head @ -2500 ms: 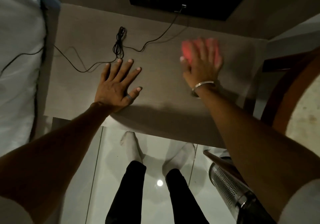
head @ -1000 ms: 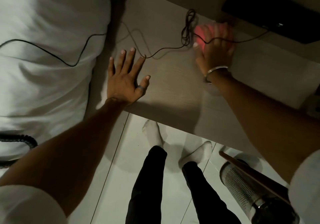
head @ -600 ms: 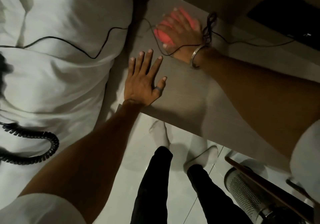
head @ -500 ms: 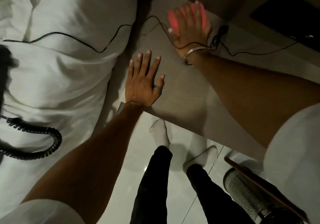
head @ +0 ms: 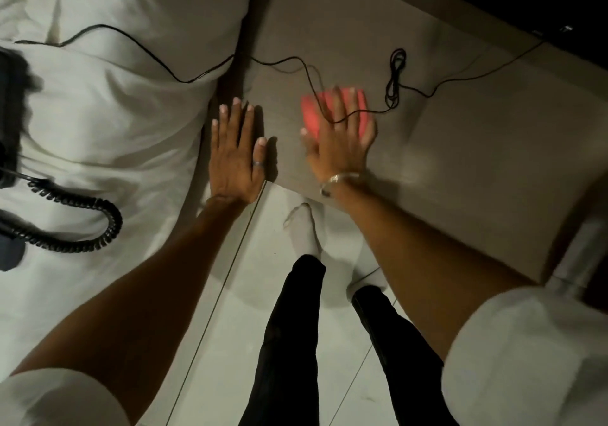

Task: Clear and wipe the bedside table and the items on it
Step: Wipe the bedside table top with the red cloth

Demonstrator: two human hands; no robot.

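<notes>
The right hand (head: 340,144) lies flat, fingers spread, on a pink cloth (head: 311,114) that sits on the bench (head: 460,162) near its left front corner; the hand is motion-blurred and presses rather than grips. A silver bangle circles that wrist. The left hand (head: 235,159) is also open and flat, fingers together, palm down at the bench's left front edge beside the bed (head: 115,113), with a ring on the thumb. A thin black cable (head: 393,76) runs across the bench, bunched in a loop just right of the cloth, and trails onto the white bedding. A black phone with a coiled cord (head: 82,225) rests on the bed. No writing is legible anywhere.
</notes>
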